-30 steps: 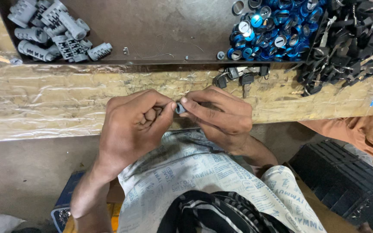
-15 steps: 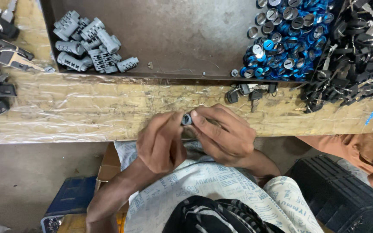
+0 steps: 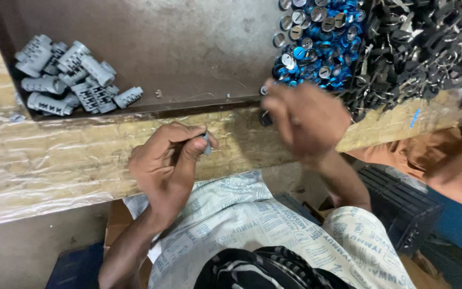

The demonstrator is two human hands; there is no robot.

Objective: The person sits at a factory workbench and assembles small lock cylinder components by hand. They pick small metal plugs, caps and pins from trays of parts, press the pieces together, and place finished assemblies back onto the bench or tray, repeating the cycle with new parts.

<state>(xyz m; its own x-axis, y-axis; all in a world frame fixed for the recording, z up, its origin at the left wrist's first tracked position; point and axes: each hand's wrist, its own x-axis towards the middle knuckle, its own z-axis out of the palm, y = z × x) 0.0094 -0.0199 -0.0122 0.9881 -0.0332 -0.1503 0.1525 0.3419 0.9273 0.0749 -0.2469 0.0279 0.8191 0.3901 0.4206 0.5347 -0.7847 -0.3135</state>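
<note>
Two hands are yours: your left hand (image 3: 169,160) pinches one small grey cylinder (image 3: 206,143) between thumb and forefinger, fingers curled, wrist bent over the worktop (image 3: 54,166). Your right hand (image 3: 307,119) is blurred, raised toward the blue-capped pieces (image 3: 316,43) just beyond it; whether its fingers grip anything, you cannot tell. Roughly a dozen grey lock barrels (image 3: 68,77) lie heaped well off beyond your left hand.

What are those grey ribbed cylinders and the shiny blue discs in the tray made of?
The grey cylinders look like cast metal: dull matt grey, moulded ribs. The blue discs seem metal with a glossy blue coating, judging by bright glints, though plastic is possible. The tray looks like worn brown sheet metal.
</note>
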